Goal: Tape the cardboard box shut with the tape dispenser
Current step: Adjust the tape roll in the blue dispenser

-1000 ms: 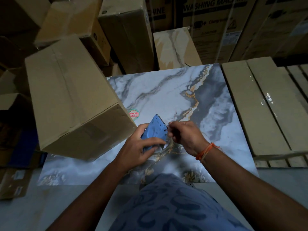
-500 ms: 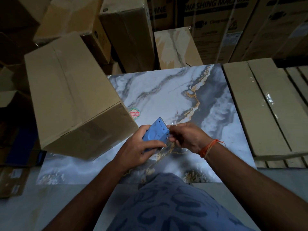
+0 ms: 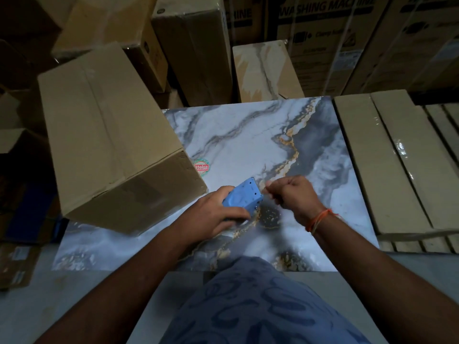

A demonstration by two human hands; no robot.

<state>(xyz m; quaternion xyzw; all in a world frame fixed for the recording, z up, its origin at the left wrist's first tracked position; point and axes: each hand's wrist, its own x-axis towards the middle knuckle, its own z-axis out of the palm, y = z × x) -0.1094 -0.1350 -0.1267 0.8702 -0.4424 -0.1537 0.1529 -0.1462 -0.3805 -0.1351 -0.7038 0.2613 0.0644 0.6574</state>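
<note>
The cardboard box [image 3: 109, 135] is seen at left-centre of the frame, tilted, one corner resting on the marble-patterned slab [image 3: 248, 140]; its top seam looks closed, but whether tape is already on it can't be told. Just beside its lower-right corner, at centre frame, the blue tape dispenser [image 3: 242, 198] is gripped by the left hand [image 3: 213, 214], fingers wrapped round the body. The right hand [image 3: 290, 194] is curled tight at the dispenser's front edge, thumb and fingertips pinched together, prob. on the tape end; the tape itself is too thin and clear to be made out. An orange thread band [image 3: 319, 219] is worn on the right wrist.

Step in hand, as judged: the loose tape end is being found and peeled, i.e. prep before any taping. Next move would call for a length of tape to be drawn out, the dispenser carried up-left to the box, and the end pressed down at the seam's near edge.

Count: 1 dispenser, 2 hands, 1 box on the slab, 1 slab, 1 round red-green sticker [image 3: 201, 167] on it. Stacked cartons fill the top of the frame, approx. six, not counted exactly; flat packs [image 3: 387, 157] lie at right, at least two.
</note>
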